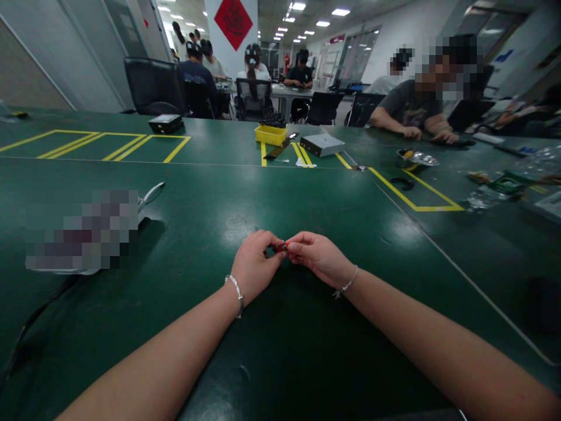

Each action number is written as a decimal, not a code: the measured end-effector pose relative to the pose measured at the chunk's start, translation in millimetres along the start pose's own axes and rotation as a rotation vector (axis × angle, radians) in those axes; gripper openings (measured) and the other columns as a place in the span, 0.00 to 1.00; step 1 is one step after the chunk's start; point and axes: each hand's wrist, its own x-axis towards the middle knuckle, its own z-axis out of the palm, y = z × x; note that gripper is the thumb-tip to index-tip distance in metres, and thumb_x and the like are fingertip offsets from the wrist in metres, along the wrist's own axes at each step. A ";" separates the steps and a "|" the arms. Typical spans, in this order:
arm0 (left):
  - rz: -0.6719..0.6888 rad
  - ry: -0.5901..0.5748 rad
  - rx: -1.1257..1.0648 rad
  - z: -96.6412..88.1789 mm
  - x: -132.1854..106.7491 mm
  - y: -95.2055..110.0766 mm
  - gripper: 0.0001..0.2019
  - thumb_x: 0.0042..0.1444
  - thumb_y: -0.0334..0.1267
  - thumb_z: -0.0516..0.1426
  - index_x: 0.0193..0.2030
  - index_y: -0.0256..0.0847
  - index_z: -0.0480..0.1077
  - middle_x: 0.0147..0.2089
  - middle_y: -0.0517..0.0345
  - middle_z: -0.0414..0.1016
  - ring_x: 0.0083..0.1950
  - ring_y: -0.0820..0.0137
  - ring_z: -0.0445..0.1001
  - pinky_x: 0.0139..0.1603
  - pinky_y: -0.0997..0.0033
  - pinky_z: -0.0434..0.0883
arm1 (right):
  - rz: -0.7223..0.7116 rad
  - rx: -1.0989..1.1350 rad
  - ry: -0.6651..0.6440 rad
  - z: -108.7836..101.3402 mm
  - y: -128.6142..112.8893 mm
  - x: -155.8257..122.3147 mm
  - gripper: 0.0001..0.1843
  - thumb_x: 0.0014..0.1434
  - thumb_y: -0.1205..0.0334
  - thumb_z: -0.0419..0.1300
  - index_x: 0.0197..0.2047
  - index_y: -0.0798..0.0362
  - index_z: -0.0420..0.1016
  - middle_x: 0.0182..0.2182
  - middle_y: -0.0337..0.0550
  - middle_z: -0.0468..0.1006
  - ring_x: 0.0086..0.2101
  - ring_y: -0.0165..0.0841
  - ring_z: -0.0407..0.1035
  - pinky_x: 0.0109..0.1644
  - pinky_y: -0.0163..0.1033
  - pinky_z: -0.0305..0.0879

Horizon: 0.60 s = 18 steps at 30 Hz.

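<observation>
Near the middle of the green table (210, 204), my left hand (256, 263) and my right hand (319, 256) meet fingertip to fingertip. Between them is a small red and black piece (279, 248), mostly covered by the fingers. My left thumb and forefinger pinch its dark end. On the other side, my right thumb and forefinger close on the orange-red end. The piece is too small to name its kind. Both hands are just above the tabletop or resting on it; which one, I cannot tell.
A blurred-out device (87, 234) with a white cable lies at the left. Farther back are a yellow bin (270, 135), a grey metal box (322, 144), a black box (166, 123) and a metal bowl (418, 159). A person (416, 108) sits across at the right.
</observation>
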 end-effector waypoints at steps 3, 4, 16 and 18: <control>0.037 0.019 0.042 -0.6 0.0 2.4 0.03 0.47 0.33 0.57 0.31 0.42 0.67 0.31 0.61 0.68 0.34 0.71 0.66 0.36 0.69 0.65 | -0.022 0.008 0.018 3.2 1.9 -0.8 0.12 0.40 0.60 0.66 0.26 0.56 0.68 0.25 0.38 0.73 0.27 0.25 0.67 0.34 0.35 0.63; 0.042 0.020 0.047 -0.7 0.1 2.8 0.03 0.47 0.33 0.57 0.31 0.42 0.66 0.31 0.61 0.68 0.34 0.71 0.66 0.36 0.69 0.65 | -0.028 0.009 0.029 3.9 2.4 -0.7 0.13 0.39 0.60 0.66 0.26 0.56 0.68 0.26 0.38 0.73 0.28 0.26 0.67 0.35 0.35 0.63; 0.019 0.008 0.040 -0.2 -0.5 3.8 0.05 0.47 0.32 0.56 0.33 0.41 0.66 0.32 0.60 0.68 0.35 0.71 0.66 0.37 0.69 0.65 | -0.098 -0.047 0.047 4.0 6.3 2.2 0.14 0.38 0.59 0.67 0.25 0.56 0.67 0.22 0.36 0.72 0.23 0.24 0.64 0.29 0.33 0.60; 0.018 0.010 0.059 -0.3 -0.2 5.2 0.03 0.48 0.32 0.56 0.31 0.41 0.65 0.31 0.60 0.67 0.34 0.71 0.66 0.36 0.69 0.65 | -0.126 -0.069 0.084 5.3 8.6 3.1 0.13 0.39 0.59 0.66 0.25 0.56 0.68 0.21 0.36 0.72 0.22 0.23 0.63 0.29 0.33 0.59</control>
